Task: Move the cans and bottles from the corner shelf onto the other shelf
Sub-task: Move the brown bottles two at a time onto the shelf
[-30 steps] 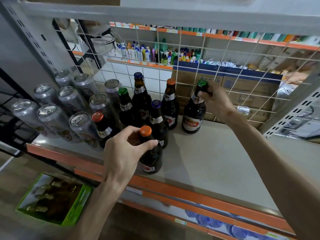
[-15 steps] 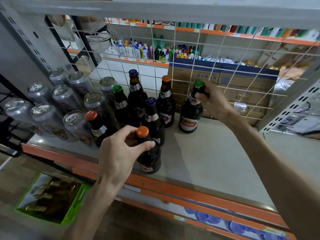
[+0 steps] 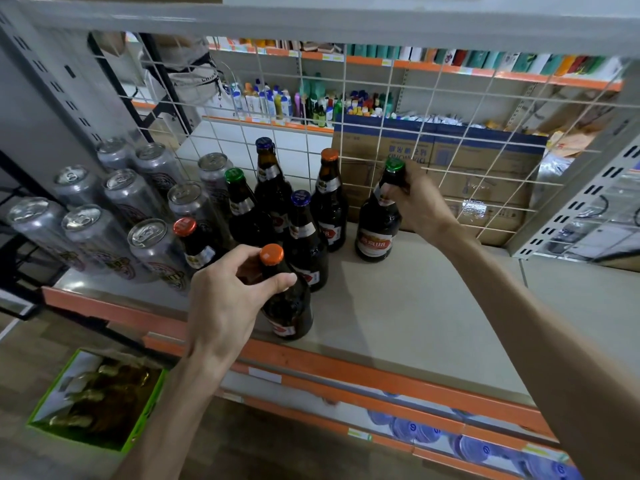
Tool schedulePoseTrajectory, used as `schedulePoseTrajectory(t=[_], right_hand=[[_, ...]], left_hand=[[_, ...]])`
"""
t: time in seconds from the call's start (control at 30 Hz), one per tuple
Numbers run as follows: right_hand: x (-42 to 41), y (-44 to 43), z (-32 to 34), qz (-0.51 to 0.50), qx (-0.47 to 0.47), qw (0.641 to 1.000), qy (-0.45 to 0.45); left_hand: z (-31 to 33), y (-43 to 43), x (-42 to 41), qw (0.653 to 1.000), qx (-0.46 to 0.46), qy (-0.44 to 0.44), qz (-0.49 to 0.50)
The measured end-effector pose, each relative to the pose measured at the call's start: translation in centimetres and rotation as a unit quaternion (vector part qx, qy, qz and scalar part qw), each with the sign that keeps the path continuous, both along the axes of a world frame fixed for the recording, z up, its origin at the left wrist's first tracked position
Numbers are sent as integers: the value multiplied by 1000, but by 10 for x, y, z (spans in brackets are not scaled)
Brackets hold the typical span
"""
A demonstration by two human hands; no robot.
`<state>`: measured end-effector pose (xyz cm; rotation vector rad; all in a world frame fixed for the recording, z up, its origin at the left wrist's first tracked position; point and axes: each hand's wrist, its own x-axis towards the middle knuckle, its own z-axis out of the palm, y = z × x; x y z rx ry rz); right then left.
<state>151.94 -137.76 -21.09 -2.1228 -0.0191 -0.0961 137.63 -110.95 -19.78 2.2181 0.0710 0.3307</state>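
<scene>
1. Front bottle: dark brown glass, orange cap, red-and-white label low on the body. It stands upright near the front edge of the shelf.
2. Left hand: fingers and thumb curl round the neck of the front bottle, just under the cap.
3. Right bottle: dark glass, green cap, red-and-white label (its characters are too small to read). It stands upright toward the back of the shelf, close to the wire grid.
4. Right hand: fingers pinch the neck of the right bottle below the cap.
5. Bottle group: five more upright dark bottles with blue, green, orange and red caps. They stand between the cans and the right bottle. The nearest stands just behind the front bottle; contact cannot be determined.
6. Cans: silver, in rows, at the left end of the shelf.
7. Carton: behind the grid.
8. Green box: on the floor below left, holding bottles laid flat.
</scene>
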Motion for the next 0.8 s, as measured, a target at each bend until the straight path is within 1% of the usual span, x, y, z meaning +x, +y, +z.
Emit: schedulePoseTrajectory(t=[0.3,0.43,0.5,0.57,0.67,0.73,0.8], right_hand=[[-3,6,1,-23,-30,999,-9],[-13,13,6,-29,-26,999,-17],[-25,14,7,-40,-15,998,-37],[-41,12,6,-71,2,997,-43],[-70,-2,3,-123,-22,992,-7],[-94,-14,-1,-131,-31,991,4],[-118,-27,-2,-140,-28,990,10]], left_hand=[[-1,2,4,1000,-3,6,-22],[-2,2,1,999,-8,11,-36],[-3,2,0,999,-11,16,-42],[-4,2,-2,998,-9,26,-51],[-4,2,-3,997,7,35,-61],[-1,1,-4,997,1,46,-61],[6,-3,-9,999,20,26,-38]])
